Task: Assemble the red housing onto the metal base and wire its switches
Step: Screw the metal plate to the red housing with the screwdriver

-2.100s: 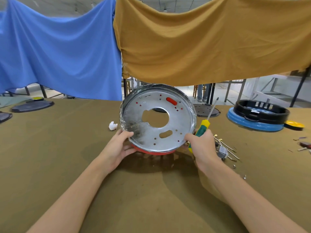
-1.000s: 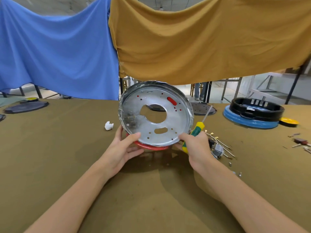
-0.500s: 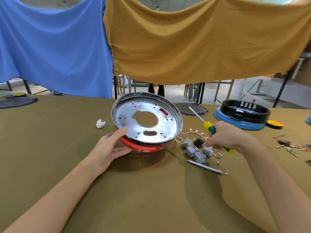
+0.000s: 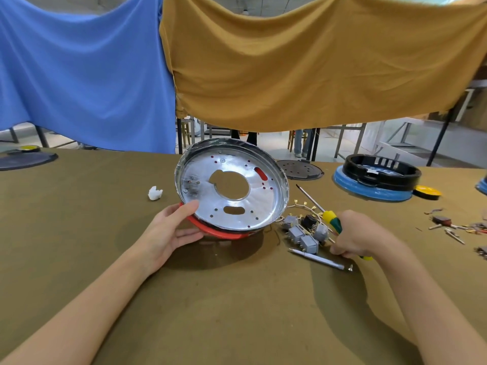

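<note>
A round shiny metal base [image 4: 253,204] with a central hole sits tilted on the red housing [image 4: 218,233], whose red rim shows under its near edge. My left hand [image 4: 171,233] grips the assembly at its left near edge, thumb on the metal rim. My right hand [image 4: 361,235] holds a yellow-green screwdriver [image 4: 332,222], shaft pointing away to the left, low over the table. Several grey switches [image 4: 303,235] with gold-tipped wires lie between the assembly and my right hand. A thin grey tool [image 4: 316,258] lies in front of them.
A black ring on a blue disc [image 4: 376,180] stands at the back right, a dark perforated disc [image 4: 300,169] behind the assembly. A white scrap [image 4: 155,193] lies to the left. Loose small parts [image 4: 448,225] lie at the far right. Blue and ochre cloths hang behind.
My right hand let go of the assembly and moved right, down to the switches, with the screwdriver. The assembly was lowered and tilted flatter, held by my left hand alone.
</note>
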Tool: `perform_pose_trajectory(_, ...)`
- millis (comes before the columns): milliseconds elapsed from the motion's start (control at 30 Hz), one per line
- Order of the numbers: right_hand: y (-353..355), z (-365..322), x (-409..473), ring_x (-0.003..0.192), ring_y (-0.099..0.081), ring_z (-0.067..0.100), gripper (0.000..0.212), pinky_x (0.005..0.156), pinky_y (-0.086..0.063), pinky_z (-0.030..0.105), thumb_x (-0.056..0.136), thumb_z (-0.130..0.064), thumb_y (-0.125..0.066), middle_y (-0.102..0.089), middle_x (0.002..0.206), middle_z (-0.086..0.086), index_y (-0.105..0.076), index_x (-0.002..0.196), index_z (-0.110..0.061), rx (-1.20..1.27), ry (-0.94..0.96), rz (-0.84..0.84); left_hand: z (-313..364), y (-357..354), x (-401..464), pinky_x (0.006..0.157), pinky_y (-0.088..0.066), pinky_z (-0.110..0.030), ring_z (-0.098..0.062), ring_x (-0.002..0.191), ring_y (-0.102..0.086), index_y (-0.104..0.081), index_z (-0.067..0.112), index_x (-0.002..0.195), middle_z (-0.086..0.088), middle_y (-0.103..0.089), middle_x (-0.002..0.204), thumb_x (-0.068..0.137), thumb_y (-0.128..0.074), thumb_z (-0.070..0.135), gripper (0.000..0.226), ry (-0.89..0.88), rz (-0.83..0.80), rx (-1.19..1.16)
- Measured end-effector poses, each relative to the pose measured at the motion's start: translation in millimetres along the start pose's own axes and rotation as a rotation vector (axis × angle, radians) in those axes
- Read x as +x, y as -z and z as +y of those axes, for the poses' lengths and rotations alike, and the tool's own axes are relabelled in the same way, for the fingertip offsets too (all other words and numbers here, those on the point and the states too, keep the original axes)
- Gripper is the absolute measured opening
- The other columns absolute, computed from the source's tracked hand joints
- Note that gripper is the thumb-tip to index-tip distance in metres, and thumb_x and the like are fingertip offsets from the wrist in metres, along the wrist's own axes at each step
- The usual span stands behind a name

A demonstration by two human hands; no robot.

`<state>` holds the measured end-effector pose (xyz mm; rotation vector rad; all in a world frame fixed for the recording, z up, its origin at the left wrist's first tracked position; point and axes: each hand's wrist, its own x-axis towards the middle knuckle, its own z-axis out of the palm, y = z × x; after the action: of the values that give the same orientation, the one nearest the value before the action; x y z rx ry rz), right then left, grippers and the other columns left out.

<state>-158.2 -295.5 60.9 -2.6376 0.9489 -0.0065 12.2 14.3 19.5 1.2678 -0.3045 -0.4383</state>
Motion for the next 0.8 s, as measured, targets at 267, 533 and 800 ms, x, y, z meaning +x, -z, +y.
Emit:
perform_pose_trajectory(267,-1.6,3.6,-1.8,0.066,-0.069,0.019,0.022,0.061,-0.061,0.033,0.076,-0.007,-0.074,-0.068,0.078,0.008,-0.056,0.088,-0.009,0.070,-0.025,0.045,2.8,0.2,-2.8,0.073,-0.061,-0.032,-0.031,0.100,-0.073,-0.058,0.011,0.132,-0.008,-0.072,0.119,0.076,-0.081,0.036,0.065,0.001,-0.035,-0.038)
perform_pose_trajectory(533,10.2,-23.8,-22.2,0.064,-0.071,0.018,0.016,0.061,-0.059,0.034,0.080,-0.007,-0.071,-0.066,0.077,0.009,-0.056,0.085,-0.007,0.674,0.281,0.268,3.9,2.7,-3.5,0.089,-0.059,-0.035,-0.031,0.121,-0.063,-0.056,0.010,0.136,-0.012,-0.065,0.132,0.082,-0.076,0.025,0.059,-0.049,-0.093,-0.134)
perform_pose_trajectory(800,-24.8,-99.9,-26.0,0.071,-0.062,0.008,0.027,0.066,-0.049,0.026,0.079,-0.014,-0.078,-0.069,0.079,-0.005,-0.053,0.076,-0.026,0.687,0.621,0.251,6.0,6.0,-2.0,0.077,-0.060,-0.028,-0.023,0.101,-0.072,-0.066,0.004,0.123,-0.014,-0.071,0.122,0.078,-0.072,0.029,0.053,-0.105,-0.022,-0.142)
